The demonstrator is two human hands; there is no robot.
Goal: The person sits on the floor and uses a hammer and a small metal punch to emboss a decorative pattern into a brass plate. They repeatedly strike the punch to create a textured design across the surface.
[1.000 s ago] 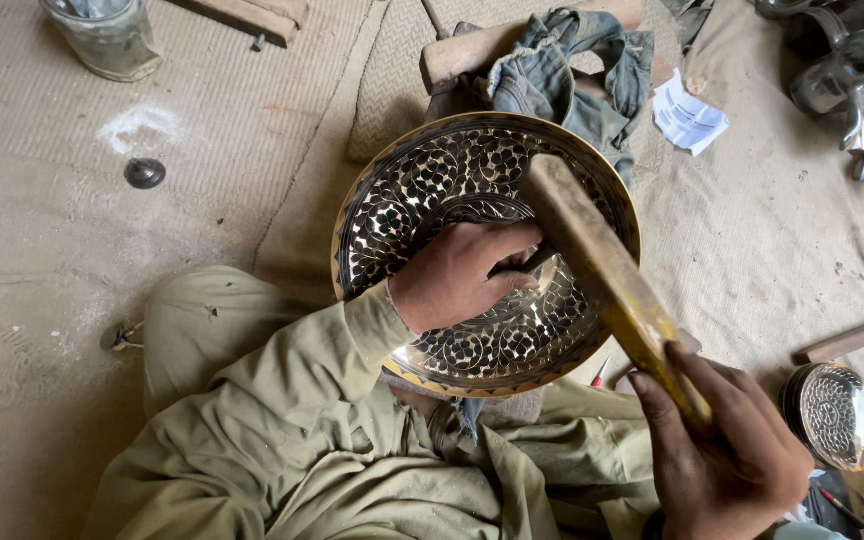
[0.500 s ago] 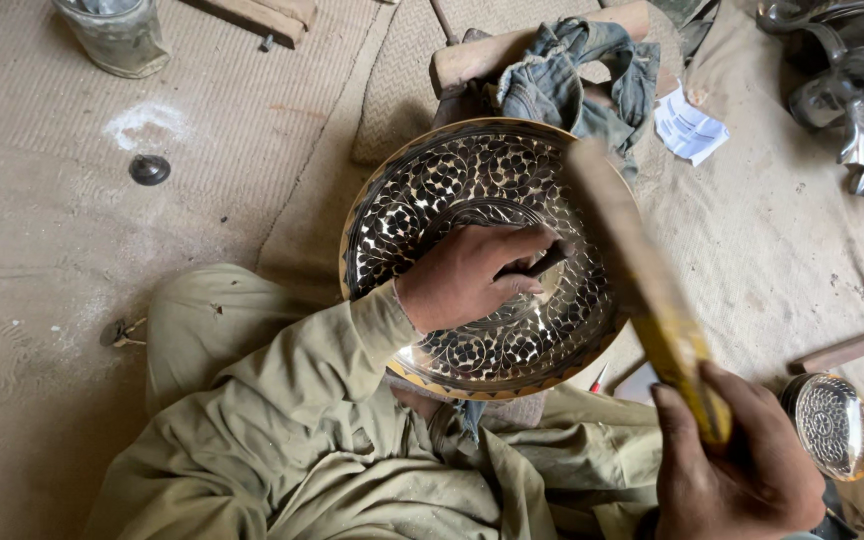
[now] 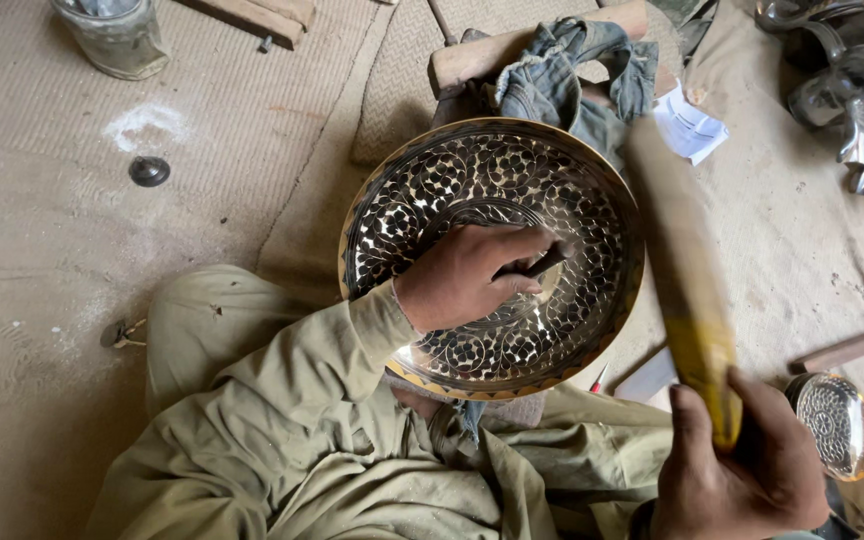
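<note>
– What did my hands have?
– My left hand was closed on a chisel, tip on the plate in my lap. My right hand gripped a mallet, raised beside the plate.

open mat left, clutter right

Loose olive-khaki long-sleeve tunic w/ matching baggy trousers, creased.
</note>
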